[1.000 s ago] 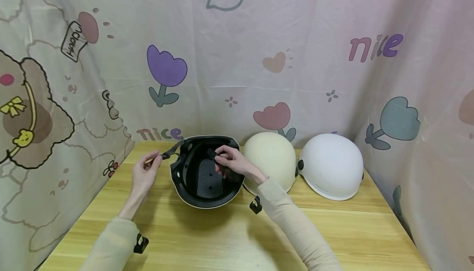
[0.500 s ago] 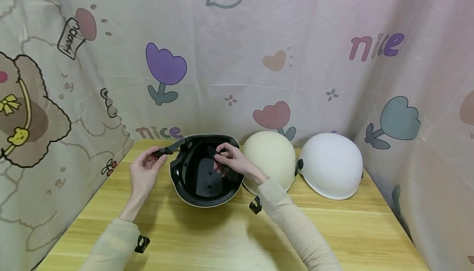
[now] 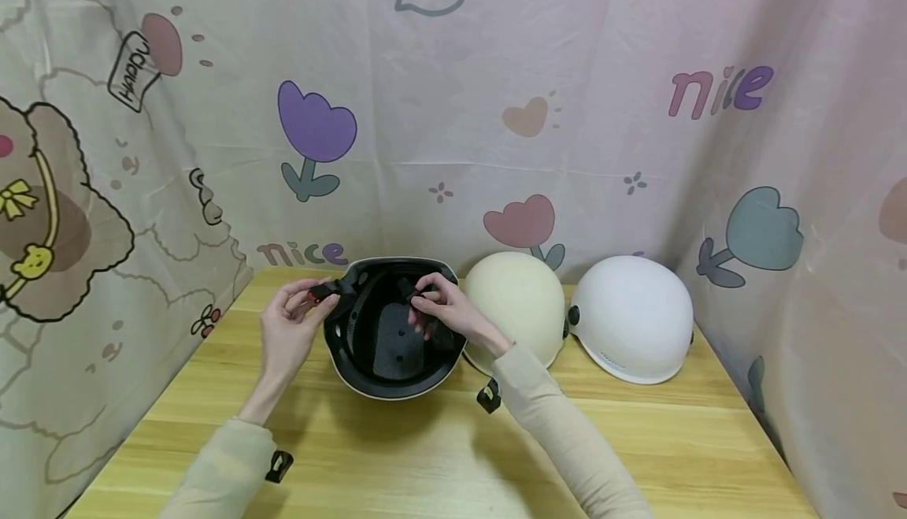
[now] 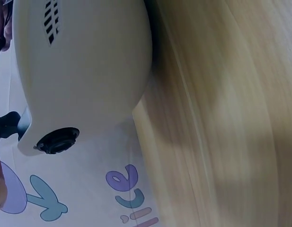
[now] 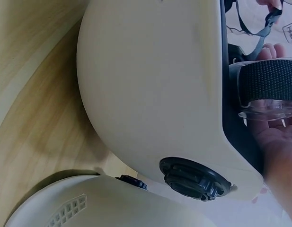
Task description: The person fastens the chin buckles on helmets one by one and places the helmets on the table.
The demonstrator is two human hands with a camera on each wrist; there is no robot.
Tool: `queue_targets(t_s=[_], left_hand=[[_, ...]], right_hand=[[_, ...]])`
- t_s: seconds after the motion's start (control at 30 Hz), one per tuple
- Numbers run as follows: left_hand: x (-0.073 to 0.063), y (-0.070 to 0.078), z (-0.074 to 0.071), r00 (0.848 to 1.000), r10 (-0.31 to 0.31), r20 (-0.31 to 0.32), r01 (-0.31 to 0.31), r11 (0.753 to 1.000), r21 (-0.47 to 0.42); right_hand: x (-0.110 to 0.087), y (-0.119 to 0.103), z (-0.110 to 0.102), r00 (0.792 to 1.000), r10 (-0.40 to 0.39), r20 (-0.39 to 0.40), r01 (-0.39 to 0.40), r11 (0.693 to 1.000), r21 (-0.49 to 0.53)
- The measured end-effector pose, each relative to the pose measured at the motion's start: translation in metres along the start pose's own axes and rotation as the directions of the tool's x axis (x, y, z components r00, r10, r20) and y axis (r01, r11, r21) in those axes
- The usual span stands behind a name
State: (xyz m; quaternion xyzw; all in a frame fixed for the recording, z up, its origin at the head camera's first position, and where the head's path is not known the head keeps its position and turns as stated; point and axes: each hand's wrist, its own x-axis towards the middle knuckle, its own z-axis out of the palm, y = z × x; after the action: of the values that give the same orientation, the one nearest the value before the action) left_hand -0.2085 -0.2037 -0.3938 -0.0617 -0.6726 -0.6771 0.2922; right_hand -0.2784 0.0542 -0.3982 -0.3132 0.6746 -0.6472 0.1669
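Note:
An upturned helmet (image 3: 399, 390) lies on the table, its black lining (image 3: 400, 346) facing up. In the left wrist view its cream shell (image 4: 89, 85) shows a round black knob (image 4: 58, 141). My left hand (image 3: 286, 334) pinches a black strap buckle (image 3: 324, 291) with a bit of red on it, close to the helmet's left rim. Over the lining, my right hand (image 3: 457, 313) pinches a second black buckle piece (image 3: 407, 289) between thumb and fingers. A dark chin strap (image 5: 266, 30) runs toward the other hand in the right wrist view.
A cream helmet (image 3: 516, 306) stands dome up close beside the upturned one, partly behind my right forearm. Right of it is a white helmet (image 3: 634, 318), also dome up. Behind the wooden table (image 3: 397, 456) hangs a printed curtain (image 3: 425, 94).
My left hand first drew slightly left with its buckle, then came right, nearer the helmet's rim. My right hand has stayed almost where it was. All three helmets keep their places.

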Motion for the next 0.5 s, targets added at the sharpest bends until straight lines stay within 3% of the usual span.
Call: queue_targets(t_s=[0.23,0.5], left_hand=[[0.0024,0.0003,0.0040,0.999,0.027,0.025,-0.028,0.999,0.027],[0.0067,-0.0074,0.0066,0.980,0.147,0.135,-0.160,0.983,0.093]], right_hand=[[-0.0010,0.0002,0.0005,1.000,-0.003,0.001,0.003,1.000,0.018],[-0.0020,-0.0008,-0.0006,1.000,0.009,0.006,-0.009,0.999,0.038]])
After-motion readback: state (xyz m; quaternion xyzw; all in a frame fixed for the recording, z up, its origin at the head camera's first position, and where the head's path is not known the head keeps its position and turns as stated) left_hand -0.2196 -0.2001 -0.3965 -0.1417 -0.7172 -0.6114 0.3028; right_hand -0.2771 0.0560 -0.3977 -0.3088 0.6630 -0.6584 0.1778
